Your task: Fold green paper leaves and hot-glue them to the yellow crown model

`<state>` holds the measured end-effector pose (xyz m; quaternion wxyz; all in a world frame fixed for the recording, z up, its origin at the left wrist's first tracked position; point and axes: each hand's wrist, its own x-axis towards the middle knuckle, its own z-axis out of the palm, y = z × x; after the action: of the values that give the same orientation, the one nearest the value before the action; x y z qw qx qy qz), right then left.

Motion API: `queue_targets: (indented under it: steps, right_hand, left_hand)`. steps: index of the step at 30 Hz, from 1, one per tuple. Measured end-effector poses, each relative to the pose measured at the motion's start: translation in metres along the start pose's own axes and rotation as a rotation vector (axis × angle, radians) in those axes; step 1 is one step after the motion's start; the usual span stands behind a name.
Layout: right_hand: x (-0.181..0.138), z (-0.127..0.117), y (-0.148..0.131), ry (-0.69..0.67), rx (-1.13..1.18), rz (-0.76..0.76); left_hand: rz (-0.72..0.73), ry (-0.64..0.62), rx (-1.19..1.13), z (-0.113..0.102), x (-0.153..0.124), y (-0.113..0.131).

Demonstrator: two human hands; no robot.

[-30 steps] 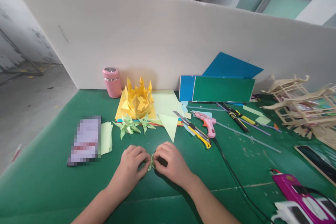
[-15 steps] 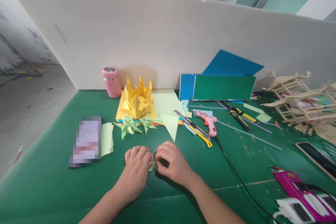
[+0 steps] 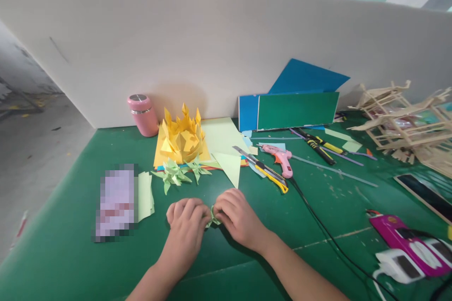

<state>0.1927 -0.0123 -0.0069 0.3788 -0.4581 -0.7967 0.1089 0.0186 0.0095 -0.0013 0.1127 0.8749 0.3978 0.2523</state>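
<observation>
Between my two hands, just above the green tabletop, is a small folded light-green paper flower (image 3: 212, 218), mostly covered by fingers. My left hand (image 3: 187, 218) has its fingers curled and pinched on the flower's left side. From the other side, my right hand (image 3: 238, 218) pinches it with thumb and forefinger. Beyond the hands lie several finished-looking green paper flowers (image 3: 172, 175), close to a yellow folded-paper crown (image 3: 183, 138). To the left is a stack of light-green paper slips (image 3: 145, 196), partly beside a blurred-out purple object (image 3: 116, 202).
A pink glue gun (image 3: 280, 157) and a yellow utility knife (image 3: 271, 176) with its blade out lie right of centre. The gun's black cord (image 3: 318, 233) runs toward a magenta power strip (image 3: 406, 240). Pliers (image 3: 319, 148), a pink flask (image 3: 143, 115) and a stick model (image 3: 399, 122) stand farther off.
The view has tilted and shifted slightly. My right thumb and forefinger have closed in on the paper flower, and a little more of it shows between the hands.
</observation>
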Motion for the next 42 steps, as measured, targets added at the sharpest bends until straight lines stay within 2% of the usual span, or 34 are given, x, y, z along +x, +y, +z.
queue_targets:
  steps: [5,9,15,22,25,27,29,34,39,42]
  right_hand:
    - [0.001,0.0,0.001,0.021,-0.044,0.014]
    - [0.0,-0.002,0.0,0.024,-0.07,0.023]
    - [-0.002,0.0,0.0,0.011,-0.105,0.003]
    - [-0.002,-0.001,-0.003,0.014,0.001,0.046]
    - [-0.002,-0.006,0.003,0.146,0.061,0.116]
    - [-0.004,-0.009,0.013,0.318,-0.018,0.218]
    - [-0.006,-0.01,0.025,0.396,-0.153,0.314]
    - [-0.008,-0.004,0.045,0.261,-0.313,0.396]
    - [-0.003,-0.004,0.044,0.157,-0.254,0.447]
    - [-0.001,-0.005,0.042,0.161,-0.218,0.464]
  left_hand:
    - [-0.009,0.003,0.027,-0.005,0.003,-0.003]
    - [0.035,-0.001,0.055,-0.004,0.004,-0.004]
    - [0.134,0.056,0.12,0.002,0.006,-0.003]
    - [0.117,0.082,0.113,-0.001,0.007,-0.002]
    - [0.061,0.098,0.091,-0.003,0.006,-0.003]
    - [0.017,0.128,0.072,-0.004,0.006,-0.003]
    - [-0.013,0.161,0.063,-0.004,0.005,-0.003]
    - [0.005,0.206,0.105,-0.004,0.01,-0.003]
    - [0.054,0.228,0.215,-0.009,0.029,-0.002]
    - [0.091,0.226,0.285,-0.01,0.047,-0.002]
